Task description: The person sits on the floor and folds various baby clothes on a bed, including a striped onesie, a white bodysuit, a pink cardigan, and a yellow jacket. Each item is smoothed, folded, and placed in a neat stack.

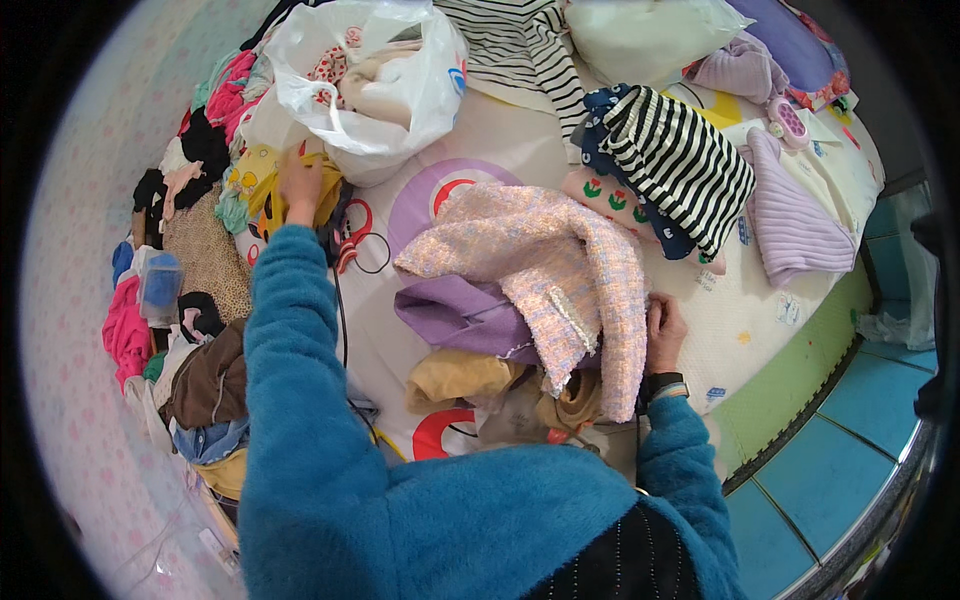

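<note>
Fuzzy teal fleece top (480, 510) lies nearest the camera. Beside the white translucent plastic bag (390, 145), the left hand (300, 185) is on a crumpled mustard-yellow cloth (328, 190); whether it pinches, I cannot tell. The right hand (665, 335) curls by the pink tweed jacket (540, 240), its grip unclear. The cloth looks soft, light, limp, probably best gathered by a thick fold.

One head-worn view (wide fisheye) looks down on both hands (300, 187) (665, 328) from nearby.
</note>
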The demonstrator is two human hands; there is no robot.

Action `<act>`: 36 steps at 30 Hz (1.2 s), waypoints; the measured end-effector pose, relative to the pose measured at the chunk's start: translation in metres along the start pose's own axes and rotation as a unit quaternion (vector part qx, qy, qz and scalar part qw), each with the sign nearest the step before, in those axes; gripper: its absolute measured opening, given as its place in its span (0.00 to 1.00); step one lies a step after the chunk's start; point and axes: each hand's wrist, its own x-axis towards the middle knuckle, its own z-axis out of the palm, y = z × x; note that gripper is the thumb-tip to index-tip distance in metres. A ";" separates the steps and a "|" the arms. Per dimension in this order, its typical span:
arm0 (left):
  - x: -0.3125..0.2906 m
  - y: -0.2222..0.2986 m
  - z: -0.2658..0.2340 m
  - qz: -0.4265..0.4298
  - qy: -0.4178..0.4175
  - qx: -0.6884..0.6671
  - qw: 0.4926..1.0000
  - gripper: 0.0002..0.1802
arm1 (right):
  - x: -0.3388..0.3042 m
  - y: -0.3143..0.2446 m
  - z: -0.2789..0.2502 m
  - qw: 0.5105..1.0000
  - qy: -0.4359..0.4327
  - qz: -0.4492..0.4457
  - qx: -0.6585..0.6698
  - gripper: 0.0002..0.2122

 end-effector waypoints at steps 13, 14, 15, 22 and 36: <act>-0.165 0.074 -0.082 -0.092 -0.201 -0.472 0.853 0.22 | -0.002 0.009 0.001 1.000 -0.018 0.012 0.005 0.05; -0.178 0.100 -0.093 -0.075 -0.207 -0.452 0.865 0.22 | -0.002 0.010 0.000 1.000 -0.020 0.011 0.015 0.05; -0.189 0.122 -0.105 -0.097 -0.251 -0.477 0.836 0.21 | -0.002 0.010 0.000 0.999 -0.022 0.003 0.035 0.05; -0.217 0.193 -0.151 0.024 -0.239 -0.503 0.830 0.23 | -0.005 0.008 -0.001 0.998 -0.027 0.025 0.043 0.05; -0.156 0.231 -0.212 0.079 0.004 -0.549 0.832 0.20 | -0.007 -0.029 -0.040 0.876 -0.241 0.281 0.309 0.21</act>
